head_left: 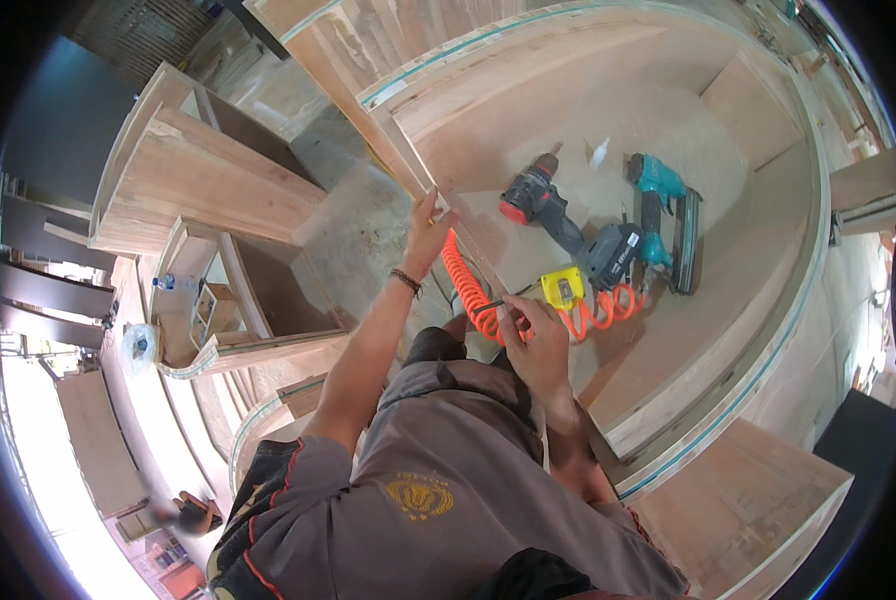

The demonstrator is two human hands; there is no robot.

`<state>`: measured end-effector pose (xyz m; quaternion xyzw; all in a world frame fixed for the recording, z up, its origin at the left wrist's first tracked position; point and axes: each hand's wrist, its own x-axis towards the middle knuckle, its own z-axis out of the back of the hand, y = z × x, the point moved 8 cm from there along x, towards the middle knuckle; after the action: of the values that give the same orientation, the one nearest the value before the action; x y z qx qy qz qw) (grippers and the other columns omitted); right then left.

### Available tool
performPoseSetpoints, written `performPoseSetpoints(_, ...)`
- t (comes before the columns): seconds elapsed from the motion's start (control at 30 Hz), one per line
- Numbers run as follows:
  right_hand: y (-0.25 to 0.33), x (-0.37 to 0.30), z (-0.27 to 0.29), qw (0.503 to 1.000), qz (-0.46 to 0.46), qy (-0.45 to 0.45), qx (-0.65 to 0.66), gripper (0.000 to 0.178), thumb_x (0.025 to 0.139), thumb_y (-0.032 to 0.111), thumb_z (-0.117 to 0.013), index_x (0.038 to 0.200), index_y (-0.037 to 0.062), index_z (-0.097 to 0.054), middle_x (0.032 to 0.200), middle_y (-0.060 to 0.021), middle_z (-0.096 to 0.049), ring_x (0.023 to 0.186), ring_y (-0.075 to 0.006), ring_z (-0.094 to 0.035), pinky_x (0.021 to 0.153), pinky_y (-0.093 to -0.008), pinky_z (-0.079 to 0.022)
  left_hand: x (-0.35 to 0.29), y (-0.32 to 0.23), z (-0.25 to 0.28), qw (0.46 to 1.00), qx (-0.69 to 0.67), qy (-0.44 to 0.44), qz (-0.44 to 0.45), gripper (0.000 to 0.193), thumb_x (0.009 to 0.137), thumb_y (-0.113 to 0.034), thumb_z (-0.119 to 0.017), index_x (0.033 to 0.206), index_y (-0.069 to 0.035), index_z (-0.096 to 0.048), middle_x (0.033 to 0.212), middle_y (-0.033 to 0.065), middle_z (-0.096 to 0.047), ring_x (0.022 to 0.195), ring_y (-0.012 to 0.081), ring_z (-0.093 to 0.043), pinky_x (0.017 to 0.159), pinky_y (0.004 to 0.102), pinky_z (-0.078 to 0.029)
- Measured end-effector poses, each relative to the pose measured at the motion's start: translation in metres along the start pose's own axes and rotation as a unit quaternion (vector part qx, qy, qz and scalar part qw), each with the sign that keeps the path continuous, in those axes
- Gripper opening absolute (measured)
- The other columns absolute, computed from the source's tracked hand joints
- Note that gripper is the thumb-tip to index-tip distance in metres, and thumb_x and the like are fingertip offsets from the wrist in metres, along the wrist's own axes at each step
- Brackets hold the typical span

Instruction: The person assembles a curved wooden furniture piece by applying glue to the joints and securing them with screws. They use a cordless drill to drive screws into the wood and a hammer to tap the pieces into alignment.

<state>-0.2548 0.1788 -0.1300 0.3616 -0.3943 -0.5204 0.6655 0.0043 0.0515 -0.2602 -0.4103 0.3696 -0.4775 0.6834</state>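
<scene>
Biggest thing before me: the curved wooden cabinet (743,260), lying open side up, its inside bare wood, a blue-green strip running along the rim. Smaller wooden unit (193,185) stands off to my left, well apart.

In the cabinet, toward its far right: the teal and black nail gun (658,200). Left of it, the dark cordless drill (538,195), red at the rear end. Orange coiled hose (464,278) sags over the near edge, with more coils inside beside the tools.

My left hand (430,232) is at the cabinet's near left edge, fingers bent, tips touching the wood; cannot tell whether they grip or only rest. My right hand (536,345) is narrow, thumb and fingertips pinched on a thin dark stick, over the hose; the other fingers curl in.

Yellow tape measure (563,288) lies just beyond the right hand. Small white bottle (599,152) lies between drill and nail gun, farther up. Smallest, the thin dark stick (487,307), points leftward out of my pinch.
</scene>
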Motion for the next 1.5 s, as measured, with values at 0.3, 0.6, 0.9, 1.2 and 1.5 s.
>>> performPoseSetpoints(0.3,0.005,-0.010,-0.003,1.000,0.001,0.019,0.014,0.023,0.090,0.010,-0.073,0.111,0.0001,-0.071,0.087,-0.0122,-0.069,0.073,-0.0214,-0.062,0.066,-0.0335,-0.050,0.004,-0.077,0.021,0.988,-0.115,-0.020,-0.105,0.085,0.087,-0.006,-0.072,0.159,-0.007,-0.027,0.159,0.0158,-0.037,0.142,0.0296,-0.042,0.109,0.0475,-0.044)
performPoseSetpoints(0.6,0.010,-0.019,-0.006,0.998,-0.007,0.048,0.028,0.022,0.091,0.013,-0.072,0.110,0.0029,-0.070,0.085,-0.0090,-0.068,0.071,-0.0229,-0.059,0.064,-0.0362,-0.048,-0.037,0.006,0.048,0.993,-0.087,-0.038,0.073,0.059,0.096,-0.007,-0.062,0.151,-0.009,-0.043,0.141,0.0100,-0.056,0.119,0.0206,-0.060,0.092,0.0351,-0.053)
performPoseSetpoints(0.9,0.002,-0.037,-0.027,0.995,-0.026,0.090,0.042,0.021,0.090,0.011,-0.073,0.109,0.0026,-0.071,0.085,-0.0093,-0.069,0.069,-0.0188,-0.062,0.064,-0.0320,-0.051,-0.198,0.160,0.079,0.960,-0.068,0.014,0.272,0.046,0.095,-0.025,-0.065,0.136,-0.005,-0.060,0.121,0.0097,-0.068,0.104,0.0176,-0.065,0.081,0.0345,-0.056)
performPoseSetpoints(1.2,0.015,-0.046,-0.057,0.980,-0.033,0.176,-0.082,0.024,0.095,0.021,-0.070,0.114,0.0067,-0.073,0.090,-0.0093,-0.072,0.075,-0.0179,-0.066,0.070,-0.0333,-0.053,-0.305,0.196,0.118,0.953,-0.036,-0.034,0.298,0.049,0.097,-0.032,-0.065,0.134,0.000,-0.061,0.124,0.0126,-0.068,0.110,0.0222,-0.065,0.091,0.0340,-0.053)
performPoseSetpoints(1.5,0.003,-0.015,-0.121,0.964,-0.060,0.251,-0.070,0.030,0.097,0.022,-0.071,0.116,-0.0011,-0.071,0.090,-0.0031,-0.069,0.078,-0.0088,-0.061,0.070,-0.0244,-0.049,-0.347,0.161,0.214,0.921,-0.058,-0.277,0.269,0.037,0.096,-0.022,-0.063,0.126,-0.001,-0.066,0.117,0.0148,-0.073,0.106,0.0239,-0.070,0.094,0.0368,-0.054)
